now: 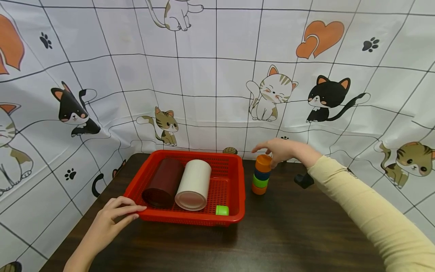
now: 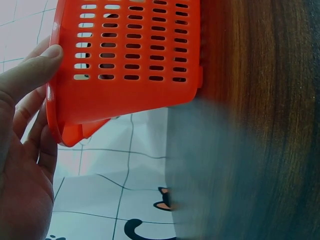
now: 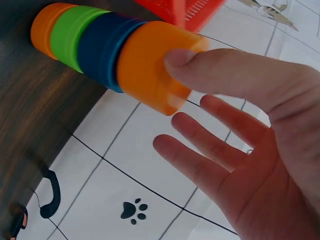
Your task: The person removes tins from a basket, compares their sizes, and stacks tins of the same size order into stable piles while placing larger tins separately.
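My left hand (image 1: 109, 223) holds the near left corner of a red plastic basket (image 1: 239, 189), thumb and fingers on either side of its rim in the left wrist view. To the right of the basket stands an upright stack of stacking cups: an orange cup (image 1: 259, 189) at the bottom, then a green cup (image 1: 260, 181), a dark blue cup (image 1: 262, 174) and a wider orange cup (image 3: 150, 65) on top. My right hand (image 1: 283, 148) is at the top cup, its thumb against the cup's side and its other fingers extended and spread apart.
Inside the basket lie a dark brown cylinder (image 1: 164, 181), a white cylinder (image 1: 194, 183) and a small green cup (image 1: 222, 210). A dark object (image 1: 303, 180) sits beneath the right forearm. A cat-print sheet (image 1: 217, 75) hangs behind the dark wooden table (image 1: 272, 238).
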The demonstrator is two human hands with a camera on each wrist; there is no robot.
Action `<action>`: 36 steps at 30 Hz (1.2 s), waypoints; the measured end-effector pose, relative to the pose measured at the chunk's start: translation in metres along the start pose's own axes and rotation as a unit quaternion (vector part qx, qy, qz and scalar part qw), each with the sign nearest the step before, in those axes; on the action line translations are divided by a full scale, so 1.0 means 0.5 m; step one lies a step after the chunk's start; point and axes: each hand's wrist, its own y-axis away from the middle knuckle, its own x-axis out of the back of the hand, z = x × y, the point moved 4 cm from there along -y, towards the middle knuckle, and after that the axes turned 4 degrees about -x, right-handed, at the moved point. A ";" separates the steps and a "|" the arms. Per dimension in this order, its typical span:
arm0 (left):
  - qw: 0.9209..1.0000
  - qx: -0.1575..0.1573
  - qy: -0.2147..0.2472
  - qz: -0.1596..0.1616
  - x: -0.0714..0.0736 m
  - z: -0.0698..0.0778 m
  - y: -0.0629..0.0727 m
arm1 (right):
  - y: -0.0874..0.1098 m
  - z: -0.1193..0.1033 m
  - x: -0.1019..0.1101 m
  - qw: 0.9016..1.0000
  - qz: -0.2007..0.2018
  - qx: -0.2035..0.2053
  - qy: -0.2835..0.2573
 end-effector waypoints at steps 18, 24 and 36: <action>1.000 -0.002 0.010 0.006 0.001 0.001 0.001 | -0.019 -0.098 0.029 0.997 0.000 0.075 0.029; 1.000 0.002 0.012 0.003 0.000 -0.001 0.003 | -0.039 -0.141 0.017 0.994 -0.012 0.097 0.042; 1.000 -0.012 0.008 0.004 0.003 0.001 -0.002 | -0.073 -0.240 -0.021 0.976 -0.068 0.174 0.115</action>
